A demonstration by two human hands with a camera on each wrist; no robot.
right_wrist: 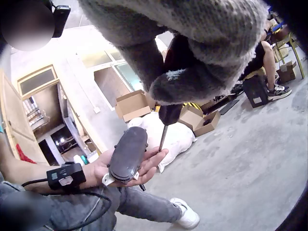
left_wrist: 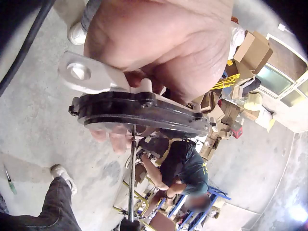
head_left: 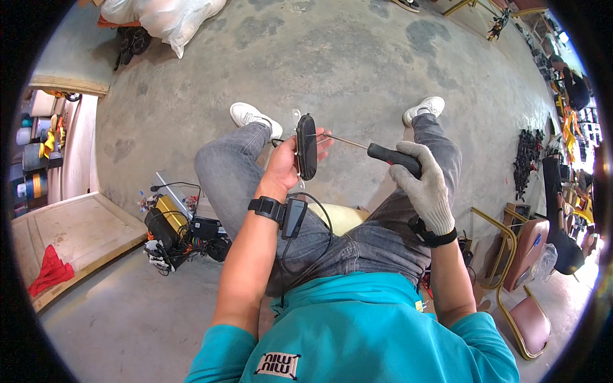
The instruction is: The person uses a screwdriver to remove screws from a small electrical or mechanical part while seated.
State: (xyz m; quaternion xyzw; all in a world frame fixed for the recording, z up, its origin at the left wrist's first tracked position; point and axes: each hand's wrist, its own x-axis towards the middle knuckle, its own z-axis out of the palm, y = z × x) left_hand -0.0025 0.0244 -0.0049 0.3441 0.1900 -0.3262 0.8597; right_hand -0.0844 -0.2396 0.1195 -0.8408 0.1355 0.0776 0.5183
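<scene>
My bare left hand (head_left: 281, 165) holds a long oval black housing (head_left: 308, 147), with its fingers reaching past the far side. Small screws line the rim of the housing, and a pale metal mounting tab (left_wrist: 89, 74) sticks out at one end in the left wrist view. A knit glove covers my right hand (head_left: 426, 185), which grips a screwdriver (head_left: 386, 154) by its black handle. The thin metal shaft (left_wrist: 132, 178) points at the housing, and its tip overlaps the housing's side in the left wrist view.
Behind my left arm, a pile of cables and electronic parts (head_left: 185, 223) lies on the concrete floor. A wooden board (head_left: 76, 236) with a red cloth (head_left: 51, 271) is at the left. White sacks (head_left: 169, 19) sit ahead; chairs (head_left: 530, 319) stand at the right. Another person (left_wrist: 187, 168) is nearby.
</scene>
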